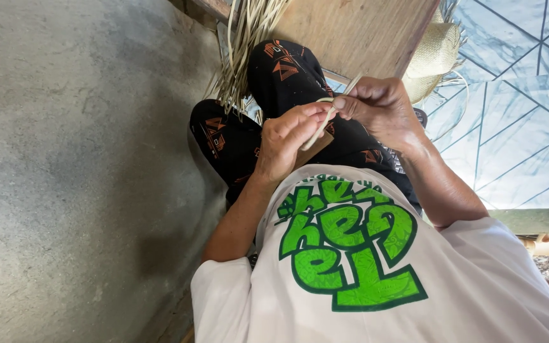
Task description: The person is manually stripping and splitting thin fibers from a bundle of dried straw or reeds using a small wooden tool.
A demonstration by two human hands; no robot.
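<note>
Pale straw-coloured, a narrow palm-leaf strip (323,122) runs slantwise between the two hands, just above the person's lap. Its upper end pokes out past the right hand toward a wooden board, and part of it curls in a small loop between the two thumbs.

Pinching the strip near its upper part, the right hand (381,109) has its fingers (351,105) closed on it, thumb against forefinger. Next to it, and touching it at the fingertips, the left hand (285,138) has its fingers curled shut around the lower part of the same strip, whose tail shows below the thumb. A small brown flat piece (318,147) sits under the left hand; what it is cannot be told.

Beneath the hands lie the person's legs in black trousers (274,70) with orange patterns, and nearer the camera a white shirt (376,279) with a large green print. Beyond the knees, a bundle of loose dry leaf strips (246,44) hangs down beside the wooden board (357,32). To the right of the board, a woven straw hat (436,54) with a frayed, unfinished edge rests near the right hand. Under it spreads a blue-and-white patterned mat (522,108). Bare grey concrete floor (77,165) fills the left side.
</note>
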